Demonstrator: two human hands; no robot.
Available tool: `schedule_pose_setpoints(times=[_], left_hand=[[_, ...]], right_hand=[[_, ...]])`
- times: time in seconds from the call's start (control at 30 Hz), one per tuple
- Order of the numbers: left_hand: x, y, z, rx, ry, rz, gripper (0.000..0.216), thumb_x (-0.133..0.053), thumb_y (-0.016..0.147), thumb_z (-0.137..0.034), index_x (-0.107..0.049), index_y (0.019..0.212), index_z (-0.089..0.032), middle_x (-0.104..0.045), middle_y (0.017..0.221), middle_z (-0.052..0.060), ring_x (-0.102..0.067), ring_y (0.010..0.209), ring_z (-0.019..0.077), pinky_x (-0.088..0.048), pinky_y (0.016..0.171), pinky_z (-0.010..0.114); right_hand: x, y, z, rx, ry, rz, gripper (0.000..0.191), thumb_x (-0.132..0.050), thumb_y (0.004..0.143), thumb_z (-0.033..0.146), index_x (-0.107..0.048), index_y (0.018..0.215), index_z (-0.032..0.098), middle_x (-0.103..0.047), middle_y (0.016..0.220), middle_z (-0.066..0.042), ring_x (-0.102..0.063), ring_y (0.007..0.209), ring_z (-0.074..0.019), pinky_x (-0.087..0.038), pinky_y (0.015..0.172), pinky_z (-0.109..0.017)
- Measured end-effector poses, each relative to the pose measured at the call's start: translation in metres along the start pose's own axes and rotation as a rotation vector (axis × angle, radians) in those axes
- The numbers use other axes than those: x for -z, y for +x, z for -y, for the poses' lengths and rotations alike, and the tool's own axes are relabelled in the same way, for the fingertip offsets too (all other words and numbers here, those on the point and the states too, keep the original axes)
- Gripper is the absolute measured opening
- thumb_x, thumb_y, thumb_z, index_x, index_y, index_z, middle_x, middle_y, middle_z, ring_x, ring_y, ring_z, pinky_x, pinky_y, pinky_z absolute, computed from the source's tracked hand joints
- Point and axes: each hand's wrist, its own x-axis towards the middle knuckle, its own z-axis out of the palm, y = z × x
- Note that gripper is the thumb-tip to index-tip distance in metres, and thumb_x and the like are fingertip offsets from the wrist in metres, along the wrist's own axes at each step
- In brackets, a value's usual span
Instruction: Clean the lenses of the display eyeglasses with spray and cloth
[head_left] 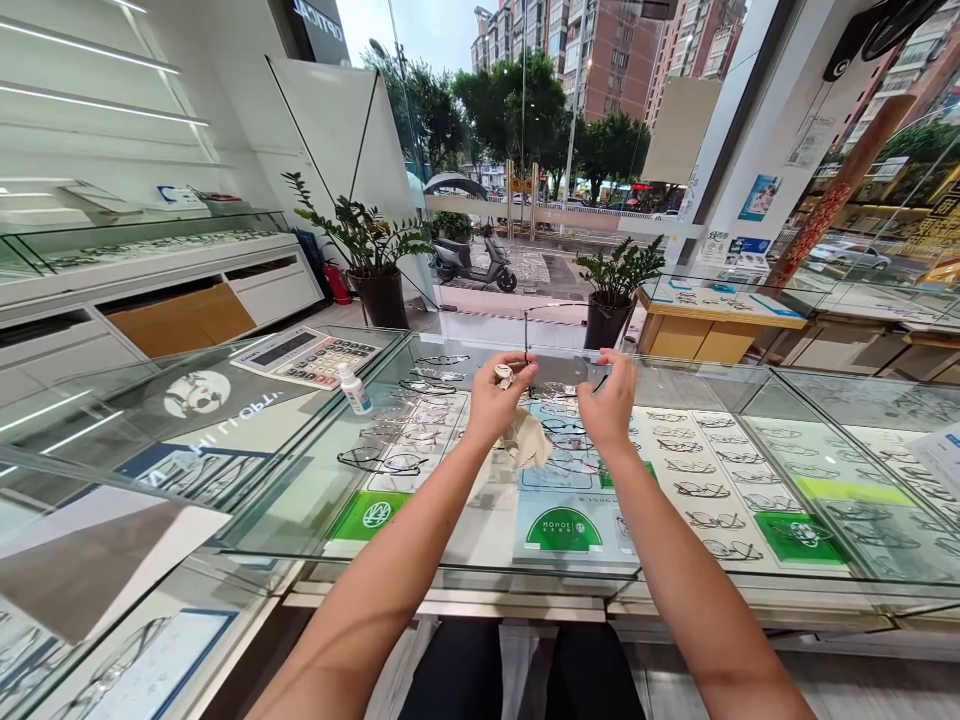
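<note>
My left hand [496,398] is closed on a pair of thin-rimmed eyeglasses [527,335], held up above the glass counter. A bunched beige cloth [527,440] is also in this hand, its loose end hanging below the fingers. Across from it, my right hand [611,400] has its fingers curled, with a short dark bar at the thumb that looks like a temple of the same glasses. The lenses are hard to make out against the window. Beneath both hands, several eyeglasses [574,445] lie in rows.
A small white bottle [354,390] stands on the counter to the left, near a large calculator print [307,355]. More eyeglasses [697,490] fill the glass display case [465,578] to the right. Potted plants [379,300] stand beyond the counter, before the window.
</note>
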Motion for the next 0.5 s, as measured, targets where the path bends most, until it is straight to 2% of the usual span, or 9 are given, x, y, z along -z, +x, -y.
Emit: schedule_pose_setpoints(times=[0.13,0.23,0.3,0.4,0.5], left_hand=[[0.002,0.001,-0.005,-0.022,0.003,-0.040,0.037,-0.080,0.087,-0.049,-0.072,0.106,-0.017,-0.078,0.113,0.011,-0.076,0.101,0.0236,-0.059,0.087,0.033],[0.002,-0.001,-0.009,-0.021,0.056,0.025,0.039,-0.080,0.087,-0.049,-0.072,0.108,-0.018,-0.078,0.114,0.012,-0.075,0.104,0.0244,-0.059,0.089,0.035],[0.000,-0.003,-0.009,-0.022,0.081,0.085,0.039,-0.081,0.086,-0.048,-0.070,0.109,-0.018,-0.077,0.116,0.012,-0.075,0.106,0.0251,-0.059,0.091,0.036],[-0.002,-0.006,-0.006,-0.053,0.082,0.146,0.039,-0.083,0.084,-0.045,-0.061,0.104,-0.020,-0.074,0.119,0.011,-0.074,0.108,0.0244,-0.056,0.096,0.037],[-0.003,-0.007,-0.002,-0.038,0.007,0.224,0.048,-0.085,0.083,-0.043,-0.043,0.098,-0.024,-0.071,0.122,0.010,-0.075,0.105,0.0232,-0.056,0.094,0.038]], right_hand=[[0.000,-0.001,0.003,-0.008,0.022,0.033,0.041,-0.054,0.073,0.006,-0.051,0.109,0.025,-0.064,0.125,-0.012,-0.056,0.122,-0.0302,-0.044,0.105,-0.049],[0.004,0.001,0.010,0.033,0.073,0.075,0.023,-0.061,0.086,0.016,-0.062,0.107,0.024,-0.068,0.122,-0.010,-0.059,0.121,-0.0302,-0.044,0.107,-0.050],[0.006,0.002,0.014,0.075,0.147,0.150,0.015,-0.063,0.096,0.028,-0.071,0.108,0.025,-0.073,0.121,-0.008,-0.061,0.121,-0.0288,-0.044,0.109,-0.049],[0.005,0.002,0.018,0.099,0.278,0.265,0.024,-0.061,0.103,0.040,-0.078,0.115,0.028,-0.077,0.120,-0.006,-0.064,0.119,-0.0260,-0.046,0.109,-0.046],[0.001,0.002,0.015,0.056,0.368,0.319,0.028,-0.062,0.102,0.046,-0.082,0.106,0.028,-0.078,0.117,-0.006,-0.066,0.117,-0.0257,-0.048,0.107,-0.045]])
